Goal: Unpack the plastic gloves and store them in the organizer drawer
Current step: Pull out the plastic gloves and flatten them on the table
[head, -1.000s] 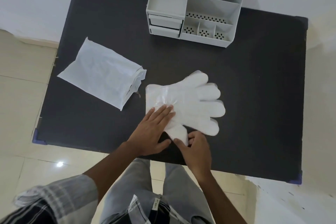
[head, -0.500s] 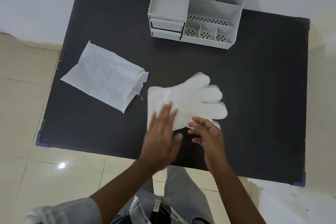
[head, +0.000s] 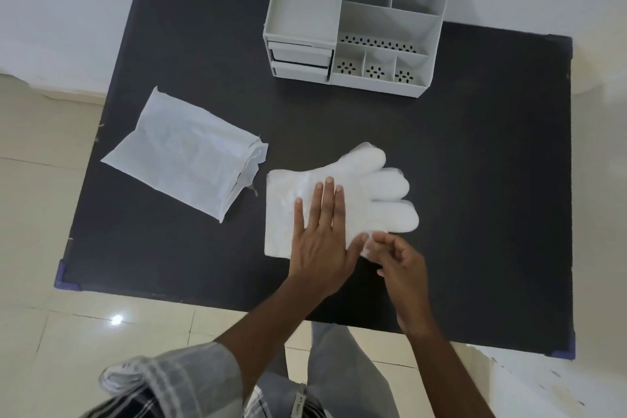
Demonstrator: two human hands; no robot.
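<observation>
A stack of translucent white plastic gloves [head: 376, 187] lies flat in the middle of the black table, fingers pointing right. My left hand [head: 322, 231] presses flat on the cuff half of the stack, fingers spread. My right hand [head: 400, 261] sits at the stack's near edge, its fingertips pinching the folded glove thumb. The opened white packaging bag [head: 183, 153] lies to the left. The grey desk organizer [head: 359, 17] stands at the table's far edge; its two small drawers [head: 300, 59] at the lower left are closed.
The black table [head: 492, 180] has blue corner caps and ends close to my body. A white wall runs behind the organizer. Tiled floor shows to the left and below.
My left hand lifted off the gloves, then came back down flat further onto the stack. My right hand folded the glove thumb inward and stays at it.
</observation>
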